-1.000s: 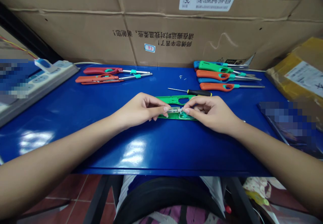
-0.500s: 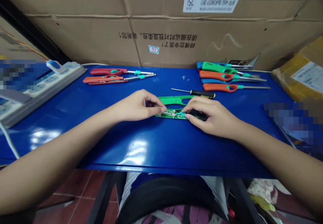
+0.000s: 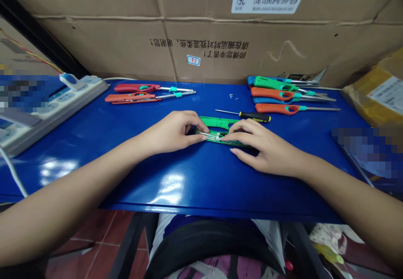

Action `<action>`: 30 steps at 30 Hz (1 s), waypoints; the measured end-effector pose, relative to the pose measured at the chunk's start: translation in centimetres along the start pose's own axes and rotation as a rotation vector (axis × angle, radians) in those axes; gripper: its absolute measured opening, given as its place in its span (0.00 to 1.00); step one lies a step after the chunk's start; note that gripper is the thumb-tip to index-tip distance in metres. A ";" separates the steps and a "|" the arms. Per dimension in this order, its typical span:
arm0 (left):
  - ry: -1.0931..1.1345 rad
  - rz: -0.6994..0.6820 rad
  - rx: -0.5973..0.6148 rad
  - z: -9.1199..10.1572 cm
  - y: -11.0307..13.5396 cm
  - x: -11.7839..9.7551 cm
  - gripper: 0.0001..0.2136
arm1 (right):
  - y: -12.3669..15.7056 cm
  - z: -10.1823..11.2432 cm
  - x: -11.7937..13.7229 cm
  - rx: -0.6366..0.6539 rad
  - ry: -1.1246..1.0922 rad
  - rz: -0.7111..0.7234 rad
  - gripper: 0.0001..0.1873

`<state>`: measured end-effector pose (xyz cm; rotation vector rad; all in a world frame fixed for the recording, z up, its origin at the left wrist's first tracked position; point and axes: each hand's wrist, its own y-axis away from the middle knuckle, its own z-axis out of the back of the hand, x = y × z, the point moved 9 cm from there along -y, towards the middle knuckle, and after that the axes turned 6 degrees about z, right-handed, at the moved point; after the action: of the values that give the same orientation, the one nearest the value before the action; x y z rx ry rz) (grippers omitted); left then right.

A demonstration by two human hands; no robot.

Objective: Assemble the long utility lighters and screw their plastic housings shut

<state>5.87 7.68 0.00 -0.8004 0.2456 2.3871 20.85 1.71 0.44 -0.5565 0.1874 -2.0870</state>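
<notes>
A green utility lighter lies opened on the blue table, its two casing halves side by side. My left hand (image 3: 174,133) pinches the left end of the nearer casing half (image 3: 215,141), thumb in front and fingers behind. Pale, clear inner parts (image 3: 211,136) show inside that half. Over its right part is my right hand (image 3: 256,142), fingertips touching the inner parts and thumb held apart, covering the trigger area. The farther green casing half (image 3: 215,122) lies just behind, partly hidden by my right fingers. A black-and-yellow screwdriver (image 3: 255,116) rests beyond it.
Several small screws (image 3: 231,96) lie behind the screwdriver. Two red-orange lighters (image 3: 135,97) are at the back left; several colored lighters (image 3: 273,94) are piled back right. A power strip (image 3: 59,107) sits left, a large cardboard box (image 3: 126,52) behind.
My right thumb has come away from the lighter's inner parts, and the turquoise piece between my right fingers is no longer visible. My left hand keeps its pinch on the left end.
</notes>
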 end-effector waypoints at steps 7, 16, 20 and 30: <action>-0.057 -0.121 -0.070 0.3 0.0 -0.5 0.10 | 0.2 0.0 -0.6 0.020 0.098 -0.034 0.21; -0.097 -0.261 -0.152 0.4 0.5 -1.5 0.09 | 0.2 0.0 -0.7 0.052 0.164 -0.054 0.25; -0.205 -0.306 -0.124 -0.1 0.6 -1.8 0.10 | 0.3 -0.1 -0.9 0.061 0.183 -0.064 0.25; -0.226 -0.340 -0.102 -0.4 0.8 -1.9 0.10 | 0.4 -0.3 -0.9 0.077 0.199 -0.064 0.25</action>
<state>6.82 6.02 0.75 -0.5584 -0.0988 2.1534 21.45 2.25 -0.26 -0.3124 0.2050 -2.2013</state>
